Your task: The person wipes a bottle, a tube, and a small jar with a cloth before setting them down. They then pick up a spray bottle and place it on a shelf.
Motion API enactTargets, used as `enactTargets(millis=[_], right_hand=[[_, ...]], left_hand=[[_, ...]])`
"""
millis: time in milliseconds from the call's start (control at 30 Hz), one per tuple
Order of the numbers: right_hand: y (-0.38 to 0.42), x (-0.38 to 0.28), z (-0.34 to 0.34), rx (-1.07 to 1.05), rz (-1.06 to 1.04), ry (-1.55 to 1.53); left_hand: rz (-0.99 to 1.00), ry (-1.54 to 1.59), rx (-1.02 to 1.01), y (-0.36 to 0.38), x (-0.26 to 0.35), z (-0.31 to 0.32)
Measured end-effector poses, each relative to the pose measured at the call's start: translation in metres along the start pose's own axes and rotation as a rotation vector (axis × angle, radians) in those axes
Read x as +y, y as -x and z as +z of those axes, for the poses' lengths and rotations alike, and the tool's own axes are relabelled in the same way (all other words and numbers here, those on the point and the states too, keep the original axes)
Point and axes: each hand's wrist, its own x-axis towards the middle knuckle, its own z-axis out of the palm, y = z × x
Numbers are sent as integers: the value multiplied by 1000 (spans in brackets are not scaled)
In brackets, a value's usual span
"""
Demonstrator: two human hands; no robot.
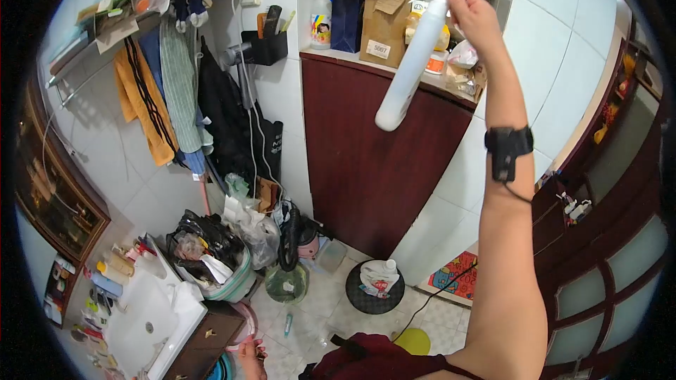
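Observation:
My right hand [473, 17] is raised at the upper right, its fingers wrapped around the neck of a white spray bottle [415, 63]. The bottle hangs tilted, its base pointing down and left, in front of a dark red cabinet [380, 155]. Its trigger head is at the top, by my fingers. Low at the bottom edge, my left hand [251, 360] shows only in part, beside a pink basin [246, 320]. Its fingers look loosely apart, and I see nothing held in them.
A cardboard box [384, 24] and a detergent bottle [321, 20] stand on the cabinet top. At left are hanging clothes [144, 98] and a white sink [144, 317]. A bagged bin [232, 278] and a round black stool [362, 302] stand on the floor.

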Motion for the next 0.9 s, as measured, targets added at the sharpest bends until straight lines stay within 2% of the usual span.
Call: enactTargets(millis=[33, 133, 233, 333, 567, 767, 867, 900], right_hand=[[-13, 7, -8, -74, 54, -48], [-49, 34, -23, -121, 154, -141], [-80, 77, -26, 12, 150, -160], [-95, 90, -29, 36, 116, -119], [-114, 116, -23, 109, 53, 102], [-89, 80, -7, 223, 38, 308], [-98, 101, -12, 266, -113, 565], [-102, 111, -14, 263, -119, 559]], left_hand=[[-24, 35, 33, -2, 0, 0], [14, 42, 36, -3, -2, 2], [1, 34, 42, -1, 1, 11], [0, 35, 27, -1, -2, 17], [-16, 50, 20, -3, 0, 33], [0, 81, 6, -3, -4, 36], [-14, 69, 19, -3, -3, 38], [-24, 55, 30, -2, -3, 38]])
